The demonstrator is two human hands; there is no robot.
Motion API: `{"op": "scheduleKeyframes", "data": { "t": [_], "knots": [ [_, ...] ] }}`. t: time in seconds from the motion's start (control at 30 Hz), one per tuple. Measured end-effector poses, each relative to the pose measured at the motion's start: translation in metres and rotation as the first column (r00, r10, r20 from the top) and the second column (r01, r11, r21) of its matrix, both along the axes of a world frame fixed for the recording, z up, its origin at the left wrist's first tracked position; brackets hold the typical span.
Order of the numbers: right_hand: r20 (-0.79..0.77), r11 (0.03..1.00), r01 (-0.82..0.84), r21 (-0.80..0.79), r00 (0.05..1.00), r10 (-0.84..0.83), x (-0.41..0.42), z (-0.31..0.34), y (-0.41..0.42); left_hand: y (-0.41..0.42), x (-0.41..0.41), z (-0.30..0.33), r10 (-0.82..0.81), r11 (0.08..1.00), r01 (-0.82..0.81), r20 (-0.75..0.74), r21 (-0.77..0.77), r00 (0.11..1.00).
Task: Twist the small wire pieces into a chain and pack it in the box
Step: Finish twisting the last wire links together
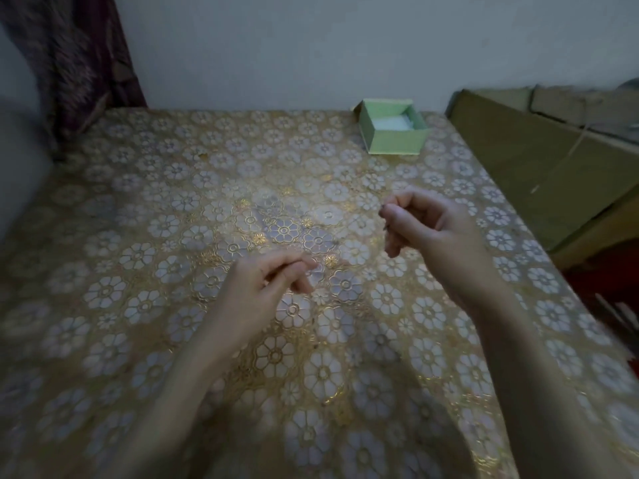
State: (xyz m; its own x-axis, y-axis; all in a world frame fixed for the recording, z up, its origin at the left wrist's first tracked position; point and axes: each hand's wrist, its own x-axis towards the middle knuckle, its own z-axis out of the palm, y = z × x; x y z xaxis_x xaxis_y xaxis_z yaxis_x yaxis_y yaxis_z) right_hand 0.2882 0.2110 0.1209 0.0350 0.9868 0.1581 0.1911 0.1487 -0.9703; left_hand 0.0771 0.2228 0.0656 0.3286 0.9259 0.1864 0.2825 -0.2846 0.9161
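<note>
**Hands over the bench, wire in the right**

Head view: the right hand [425,223] pinches a small dark wire piece [384,219] above the bench [103,236]. The left hand [266,281] hovers with loosely curled fingers, blurred. The open green box [392,127] stands near the far right corner.

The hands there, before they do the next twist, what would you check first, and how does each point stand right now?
1. Right hand has a wire piece: ok, something thin and dark shows at its pinched fingertips, too small to make out.
2. Left hand holds a second piece: cannot tell, its fingers are curled and blurred.
3. More loose wire pieces within reach on the flowered tablecloth: cannot tell, none stand out against the pattern.
4. Green box open and ready: ok, it has no lid on and shows a white lining.
5. Way to the box is free: ok, nothing lies between the hands and it.
</note>
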Motion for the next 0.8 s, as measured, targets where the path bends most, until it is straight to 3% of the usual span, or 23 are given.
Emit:
{"op": "scheduleKeyframes", "data": {
  "t": [0.37,0.47,0.53,0.63,0.7,0.8],
  "knots": [
    [0.284,0.997,-0.044,0.056,0.959,0.027,-0.017,0.059,-0.039,-0.058,-0.034,0.016,0.117,0.99,-0.118,-0.013,-0.083,0.993],
    [0.407,0.993,-0.068,0.092,0.913,0.025,-0.026,0.077,-0.05,-0.073,-0.044,0.02,0.127,0.984,-0.136,-0.078,-0.112,0.989],
    [0.544,0.988,-0.11,0.105,0.839,0.036,-0.032,0.091,-0.057,-0.083,-0.051,0.023,0.08,0.983,-0.107,-0.179,-0.147,0.981],
    [0.789,0.977,-0.197,0.078,0.611,0.06,-0.042,0.112,-0.07,-0.094,-0.058,0.032,0.058,0.989,-0.094,-0.294,-0.112,0.954],
    [0.871,0.966,-0.25,0.061,0.486,0.07,-0.049,0.122,-0.078,-0.1,-0.06,0.047,0.135,0.986,-0.153,-0.228,-0.064,0.964],
    [0.868,0.943,-0.333,0.025,0.475,0.144,-0.06,0.132,-0.091,-0.11,-0.055,0.076,0.145,0.987,-0.146,-0.026,-0.063,0.989]
  ]
}}
